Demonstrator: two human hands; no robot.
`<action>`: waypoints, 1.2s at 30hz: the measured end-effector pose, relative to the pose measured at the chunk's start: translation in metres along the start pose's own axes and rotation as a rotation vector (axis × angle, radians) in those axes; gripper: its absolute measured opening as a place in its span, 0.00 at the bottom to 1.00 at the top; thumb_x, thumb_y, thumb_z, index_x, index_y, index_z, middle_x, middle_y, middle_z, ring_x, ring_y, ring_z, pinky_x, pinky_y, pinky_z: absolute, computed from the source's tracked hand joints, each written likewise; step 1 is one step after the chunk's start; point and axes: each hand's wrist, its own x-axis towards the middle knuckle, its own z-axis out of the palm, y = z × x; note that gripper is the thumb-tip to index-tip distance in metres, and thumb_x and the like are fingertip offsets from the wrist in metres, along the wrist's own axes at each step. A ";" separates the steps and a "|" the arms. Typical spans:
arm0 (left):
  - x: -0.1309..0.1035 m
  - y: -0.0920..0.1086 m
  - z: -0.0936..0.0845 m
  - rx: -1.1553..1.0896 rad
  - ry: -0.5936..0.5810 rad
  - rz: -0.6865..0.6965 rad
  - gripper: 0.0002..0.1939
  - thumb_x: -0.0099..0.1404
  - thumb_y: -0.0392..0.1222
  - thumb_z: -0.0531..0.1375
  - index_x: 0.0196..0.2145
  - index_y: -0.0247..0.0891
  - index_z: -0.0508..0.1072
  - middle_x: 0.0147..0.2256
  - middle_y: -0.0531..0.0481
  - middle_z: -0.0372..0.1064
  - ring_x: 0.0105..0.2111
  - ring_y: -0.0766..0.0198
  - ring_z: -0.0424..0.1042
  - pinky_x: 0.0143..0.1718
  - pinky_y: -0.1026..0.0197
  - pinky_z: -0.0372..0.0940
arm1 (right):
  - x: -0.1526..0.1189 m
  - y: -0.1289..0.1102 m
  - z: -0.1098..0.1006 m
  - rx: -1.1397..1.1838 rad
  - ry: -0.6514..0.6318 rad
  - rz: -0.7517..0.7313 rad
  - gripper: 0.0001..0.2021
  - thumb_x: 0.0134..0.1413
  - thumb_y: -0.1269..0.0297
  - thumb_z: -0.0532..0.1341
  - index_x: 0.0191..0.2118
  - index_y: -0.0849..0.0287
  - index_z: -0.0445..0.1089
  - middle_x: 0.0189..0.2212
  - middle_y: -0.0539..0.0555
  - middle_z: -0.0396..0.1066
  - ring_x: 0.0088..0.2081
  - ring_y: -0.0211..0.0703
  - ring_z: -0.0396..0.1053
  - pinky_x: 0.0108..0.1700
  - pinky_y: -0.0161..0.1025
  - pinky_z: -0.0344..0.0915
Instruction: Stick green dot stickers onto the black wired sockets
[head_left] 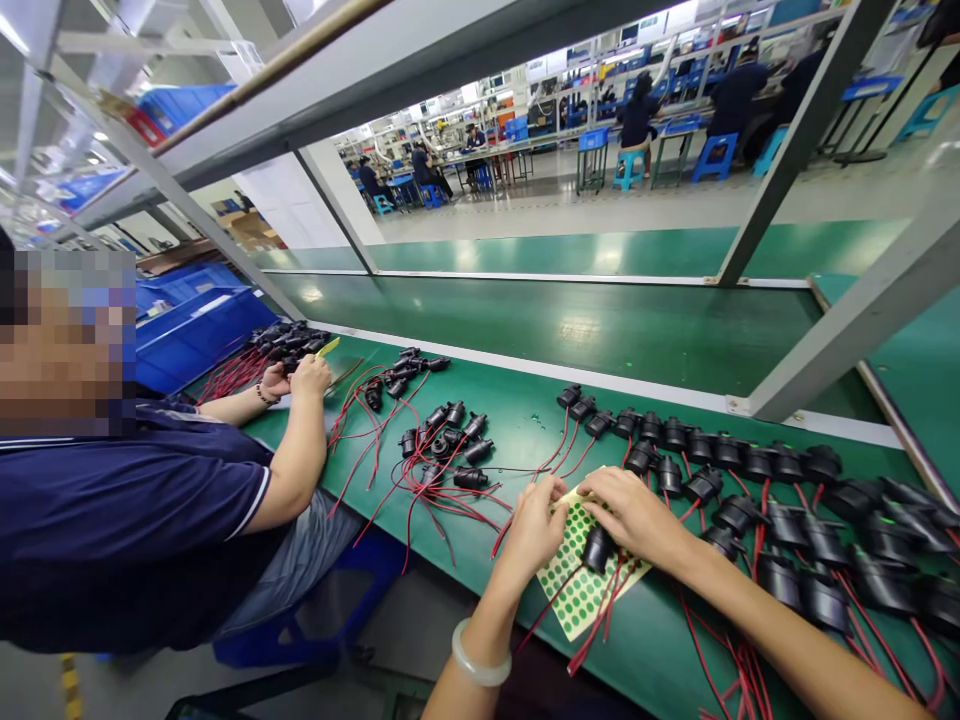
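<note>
A pale yellow sheet of round green stickers [574,607] lies on the green bench near its front edge. My left hand [538,520] is at the sheet's upper left, thumb and fingers pinched together at its edge. Across the upper right of the sheet reaches my right hand [626,505], its fingers bent close to the surface; what they hold, if anything, is hidden. Just below the right fingers, a black cylindrical part [598,549] with red wires rests on the sheet. Rows of similar black parts [780,577] stretch to the right.
A loose pile of wired black parts [442,440] lies left of my hands. Further left sits a person [142,520] handling a yellow piece, beside blue bins [195,335]. A slanted metal post [840,320] rises at the right behind the rows.
</note>
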 end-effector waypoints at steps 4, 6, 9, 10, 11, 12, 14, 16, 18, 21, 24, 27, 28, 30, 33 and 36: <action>0.004 -0.006 0.003 -0.175 -0.050 -0.012 0.15 0.62 0.31 0.56 0.48 0.37 0.69 0.34 0.49 0.74 0.36 0.60 0.72 0.41 0.58 0.64 | -0.003 0.000 0.004 -0.020 -0.002 0.026 0.03 0.62 0.70 0.59 0.41 0.58 0.68 0.39 0.56 0.73 0.43 0.50 0.69 0.45 0.47 0.66; 0.006 -0.008 0.005 -0.249 -0.065 -0.022 0.16 0.62 0.30 0.56 0.48 0.36 0.69 0.32 0.50 0.73 0.35 0.61 0.72 0.39 0.60 0.64 | -0.004 0.000 0.006 -0.032 -0.004 0.038 0.02 0.62 0.71 0.60 0.40 0.58 0.69 0.38 0.55 0.73 0.43 0.49 0.69 0.44 0.46 0.66; 0.009 -0.008 0.007 -0.342 -0.073 -0.046 0.14 0.61 0.31 0.57 0.46 0.35 0.69 0.30 0.51 0.72 0.32 0.63 0.71 0.34 0.63 0.63 | -0.005 0.000 0.008 -0.054 -0.003 0.055 0.02 0.61 0.71 0.61 0.38 0.58 0.69 0.37 0.54 0.72 0.42 0.48 0.69 0.43 0.45 0.66; 0.009 -0.008 0.008 -0.367 -0.076 -0.053 0.14 0.61 0.32 0.57 0.46 0.34 0.69 0.29 0.51 0.71 0.31 0.63 0.71 0.33 0.64 0.62 | -0.005 0.000 0.009 -0.062 -0.002 0.059 0.02 0.61 0.72 0.61 0.37 0.59 0.69 0.36 0.53 0.72 0.42 0.48 0.69 0.43 0.44 0.66; 0.010 -0.007 0.009 -0.389 -0.079 -0.058 0.14 0.61 0.32 0.58 0.46 0.34 0.69 0.28 0.52 0.70 0.31 0.64 0.70 0.32 0.64 0.61 | -0.004 0.000 0.009 -0.070 -0.001 0.063 0.02 0.60 0.72 0.61 0.37 0.59 0.69 0.36 0.52 0.72 0.42 0.47 0.69 0.43 0.44 0.66; 0.010 -0.007 0.009 -0.408 -0.080 -0.062 0.13 0.61 0.32 0.58 0.45 0.34 0.69 0.28 0.52 0.70 0.30 0.64 0.70 0.32 0.65 0.61 | -0.004 0.000 0.010 -0.079 0.000 0.065 0.01 0.60 0.72 0.62 0.37 0.60 0.69 0.36 0.52 0.72 0.41 0.46 0.69 0.43 0.44 0.66; 0.010 -0.007 0.010 -0.431 -0.077 -0.068 0.14 0.61 0.31 0.58 0.45 0.34 0.69 0.29 0.52 0.70 0.31 0.64 0.70 0.32 0.65 0.60 | -0.003 -0.001 0.011 -0.098 0.002 0.069 0.01 0.61 0.71 0.62 0.36 0.60 0.69 0.35 0.51 0.71 0.41 0.45 0.69 0.43 0.43 0.66; 0.010 -0.006 0.009 -0.438 -0.068 -0.075 0.14 0.60 0.31 0.58 0.45 0.33 0.69 0.29 0.51 0.71 0.30 0.64 0.70 0.32 0.64 0.60 | -0.002 -0.001 0.012 -0.117 0.007 0.069 0.02 0.61 0.70 0.62 0.35 0.60 0.69 0.34 0.50 0.70 0.41 0.44 0.69 0.42 0.43 0.67; 0.009 -0.006 0.009 -0.431 -0.055 -0.081 0.14 0.60 0.31 0.58 0.45 0.33 0.69 0.29 0.51 0.71 0.30 0.64 0.70 0.33 0.64 0.60 | -0.002 -0.002 0.014 -0.137 0.013 0.068 0.03 0.62 0.70 0.62 0.34 0.60 0.69 0.34 0.50 0.70 0.40 0.43 0.69 0.42 0.43 0.67; 0.008 -0.003 0.007 -0.402 -0.030 -0.082 0.14 0.60 0.31 0.59 0.45 0.34 0.70 0.28 0.51 0.72 0.30 0.63 0.70 0.34 0.63 0.61 | -0.003 -0.002 0.017 -0.163 0.029 0.065 0.04 0.62 0.69 0.62 0.35 0.61 0.69 0.33 0.49 0.69 0.39 0.43 0.69 0.42 0.43 0.68; 0.007 0.000 0.006 -0.372 -0.015 -0.078 0.14 0.60 0.31 0.59 0.44 0.35 0.71 0.28 0.51 0.73 0.32 0.61 0.72 0.36 0.62 0.63 | -0.003 -0.001 0.019 -0.183 0.045 0.058 0.04 0.62 0.69 0.62 0.35 0.61 0.68 0.32 0.49 0.69 0.38 0.42 0.69 0.41 0.42 0.68; 0.006 0.002 0.005 -0.346 -0.007 -0.071 0.13 0.60 0.31 0.59 0.44 0.35 0.71 0.29 0.50 0.73 0.35 0.60 0.74 0.39 0.60 0.64 | -0.004 -0.001 0.021 -0.200 0.060 0.045 0.05 0.62 0.69 0.62 0.34 0.60 0.68 0.32 0.48 0.68 0.38 0.42 0.69 0.41 0.41 0.67; 0.006 0.002 0.005 -0.337 -0.004 -0.070 0.14 0.60 0.31 0.59 0.44 0.35 0.71 0.29 0.50 0.74 0.36 0.59 0.74 0.40 0.59 0.65 | -0.004 -0.001 0.022 -0.205 0.067 0.039 0.05 0.62 0.69 0.61 0.34 0.60 0.67 0.31 0.48 0.68 0.37 0.42 0.68 0.40 0.41 0.66; 0.005 0.002 0.004 -0.318 0.003 -0.069 0.15 0.59 0.29 0.59 0.45 0.35 0.72 0.29 0.50 0.74 0.37 0.59 0.75 0.42 0.59 0.66 | -0.004 -0.001 0.023 -0.215 0.082 0.022 0.05 0.63 0.70 0.60 0.34 0.60 0.67 0.31 0.49 0.67 0.38 0.43 0.67 0.40 0.41 0.65; 0.005 0.004 0.004 -0.288 0.014 -0.068 0.16 0.59 0.29 0.59 0.45 0.36 0.72 0.30 0.50 0.75 0.36 0.59 0.75 0.42 0.58 0.67 | -0.005 -0.001 0.025 -0.221 0.105 -0.018 0.07 0.64 0.71 0.55 0.33 0.60 0.66 0.32 0.53 0.67 0.39 0.47 0.66 0.40 0.44 0.64; 0.005 0.005 0.003 -0.253 0.021 -0.060 0.16 0.59 0.29 0.60 0.46 0.35 0.72 0.31 0.49 0.76 0.35 0.59 0.76 0.42 0.58 0.68 | -0.005 -0.002 0.027 -0.215 0.122 -0.058 0.10 0.65 0.70 0.51 0.32 0.59 0.66 0.31 0.56 0.67 0.39 0.52 0.65 0.40 0.47 0.63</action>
